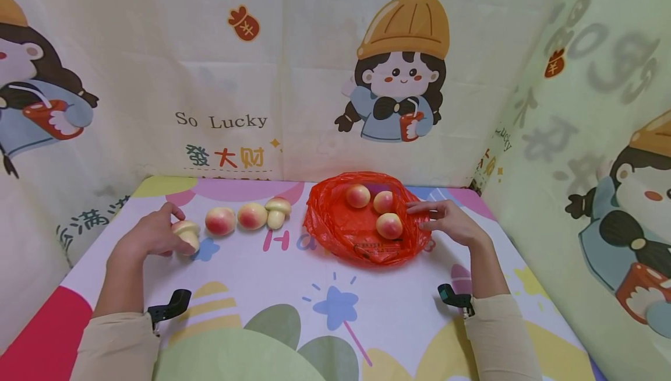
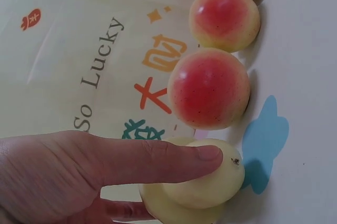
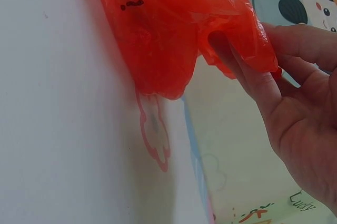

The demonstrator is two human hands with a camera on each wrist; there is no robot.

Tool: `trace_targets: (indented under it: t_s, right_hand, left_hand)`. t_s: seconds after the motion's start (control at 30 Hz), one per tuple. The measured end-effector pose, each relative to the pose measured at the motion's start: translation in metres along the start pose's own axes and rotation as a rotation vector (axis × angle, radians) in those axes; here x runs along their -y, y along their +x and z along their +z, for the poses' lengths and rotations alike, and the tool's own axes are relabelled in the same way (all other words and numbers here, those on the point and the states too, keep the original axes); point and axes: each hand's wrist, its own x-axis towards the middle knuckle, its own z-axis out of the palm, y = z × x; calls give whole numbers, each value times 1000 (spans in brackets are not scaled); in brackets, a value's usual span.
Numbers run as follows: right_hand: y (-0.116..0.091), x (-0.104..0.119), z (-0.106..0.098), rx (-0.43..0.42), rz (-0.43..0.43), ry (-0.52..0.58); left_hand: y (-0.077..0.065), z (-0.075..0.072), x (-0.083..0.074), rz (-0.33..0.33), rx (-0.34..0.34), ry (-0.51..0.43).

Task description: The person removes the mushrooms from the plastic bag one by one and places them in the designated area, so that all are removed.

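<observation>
My left hand [image 1: 152,232] grips a pale toy mushroom [image 1: 187,234] at the left of the table, its thumb across the stem in the left wrist view. To its right stand two round red-and-cream toy fruits, a nearer fruit [image 1: 220,221] and a farther fruit [image 1: 253,216], then a second mushroom [image 1: 277,212]. A red plastic bag [image 1: 335,241] lies open-mouthed right of centre, with three similar round fruits [image 1: 389,226] inside. At the bag's right side, my right hand [image 1: 455,222] pinches its rim; the right wrist view shows the thumb under the red film [image 3: 158,39].
The table [image 1: 220,288] wears a printed cloth with stars and coloured shapes. A patterned curtain [image 1: 309,66] hangs behind it and along both sides. Each forearm carries a black wrist mount, the left mount [image 1: 170,306] and the right mount [image 1: 455,298].
</observation>
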Motion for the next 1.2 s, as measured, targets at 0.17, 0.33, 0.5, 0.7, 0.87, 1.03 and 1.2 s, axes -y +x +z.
trace_targets:
  t_s: [0.17, 0.33, 0.5, 0.7, 0.87, 1.03, 1.2]
  right_hand:
    - [0, 1, 0, -13, 23, 6]
    - [0, 1, 1, -15, 34, 10]
    - [1, 0, 1, -10, 29, 7]
    - [0, 0, 1, -8, 25, 3]
    - [0, 1, 1, -5, 24, 8]
    - [0, 1, 1, -6, 25, 1]
    - [0, 1, 1, -17, 31, -7]
  left_hand:
    - [3, 3, -1, 22, -26, 40]
    - [3, 5, -4, 26, -30, 37]
    - [4, 7, -5, 25, -36, 37]
    - [3, 7, -8, 29, -37, 41]
    - [1, 6, -10, 31, -34, 39]
    - [0, 7, -12, 13, -29, 22]
    - [-1, 7, -15, -5, -21, 13]
